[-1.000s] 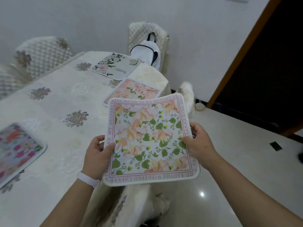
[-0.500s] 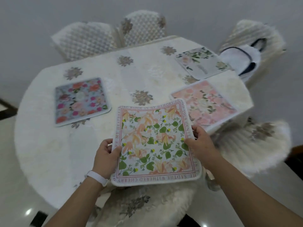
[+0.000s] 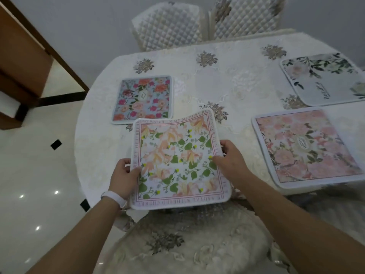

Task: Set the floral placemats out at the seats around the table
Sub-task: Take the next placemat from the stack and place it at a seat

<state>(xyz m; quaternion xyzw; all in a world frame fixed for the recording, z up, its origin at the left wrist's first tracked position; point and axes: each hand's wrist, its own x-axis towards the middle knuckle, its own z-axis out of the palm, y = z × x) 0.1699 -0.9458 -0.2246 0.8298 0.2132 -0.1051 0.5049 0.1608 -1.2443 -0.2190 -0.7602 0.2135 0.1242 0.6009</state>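
I hold a square placemat (image 3: 177,161) with peach flowers, green leaves and a lettered border over the near edge of the table (image 3: 233,80). My left hand (image 3: 123,176) pinches its left edge and my right hand (image 3: 230,159) grips its right edge; the mat bows between them. Three other mats lie flat on the white embroidered cloth: a blue one with red and pink roses (image 3: 143,99) at the left, a pink floral one (image 3: 308,147) at the right, and a pale one with dark leaves (image 3: 324,78) at the far right.
A cushioned chair seat (image 3: 187,246) sits right under my arms at the near edge. Two quilted chair backs (image 3: 167,24) (image 3: 245,14) stand at the far side. A wooden cabinet (image 3: 21,48) is at the left on the glossy tiled floor (image 3: 35,169).
The view has swung left round the table, from the doorway side to the cabinet side. Both hands keep the same grip, and the mat is now over the table's near edge.
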